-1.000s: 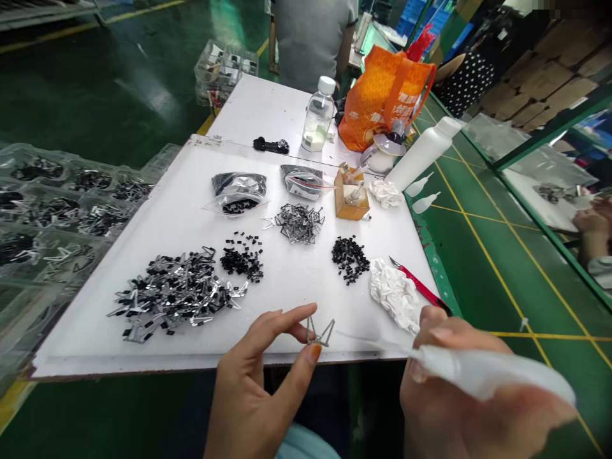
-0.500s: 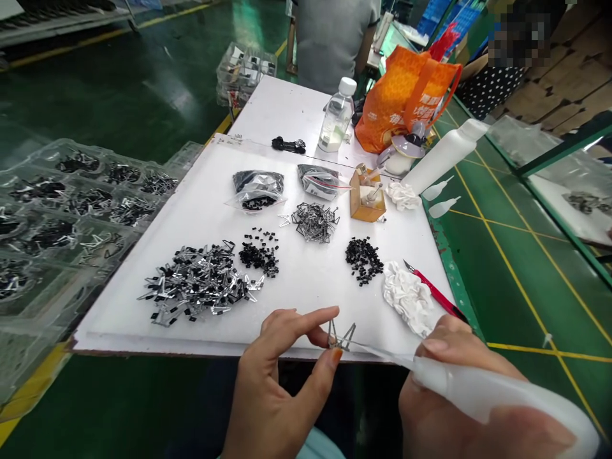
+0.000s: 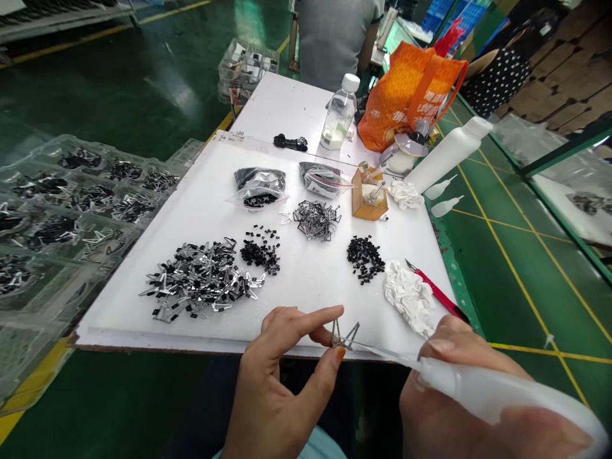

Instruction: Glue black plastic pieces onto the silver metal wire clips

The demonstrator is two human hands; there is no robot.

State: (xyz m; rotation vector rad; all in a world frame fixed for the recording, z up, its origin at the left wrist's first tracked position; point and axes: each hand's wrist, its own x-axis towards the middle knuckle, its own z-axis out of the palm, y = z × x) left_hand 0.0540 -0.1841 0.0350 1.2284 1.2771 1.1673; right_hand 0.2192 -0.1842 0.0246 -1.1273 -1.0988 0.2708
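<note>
My left hand (image 3: 282, 370) pinches a small bent-wire metal part (image 3: 344, 336) between thumb and fingertips, just above the near edge of the white board (image 3: 306, 296). My right hand (image 3: 454, 398) is shut around a white squeeze bottle (image 3: 492, 392), whose thin needle nozzle (image 3: 382, 352) reaches left to the wire part. On the board lie a large heap of metal-and-black pieces (image 3: 198, 280), two piles of small black pieces (image 3: 261, 253) (image 3: 366, 258), and a smaller heap of wire parts (image 3: 315, 220). Crumpled white tissue (image 3: 408, 296) lies nearest my right hand.
Clear plastic trays of parts (image 3: 81, 210) stand left of the board. A red craft knife (image 3: 435, 293) lies along its right edge. Behind are plastic bags of parts (image 3: 258, 187), a small cardboard box (image 3: 369, 201), a water bottle (image 3: 340, 111), and an orange bag (image 3: 411, 95). A person in grey (image 3: 335, 38) stands beyond.
The head view has shifted, so the board sits further right in the frame. Both hands keep their hold on the wire part and the squeeze bottle.
</note>
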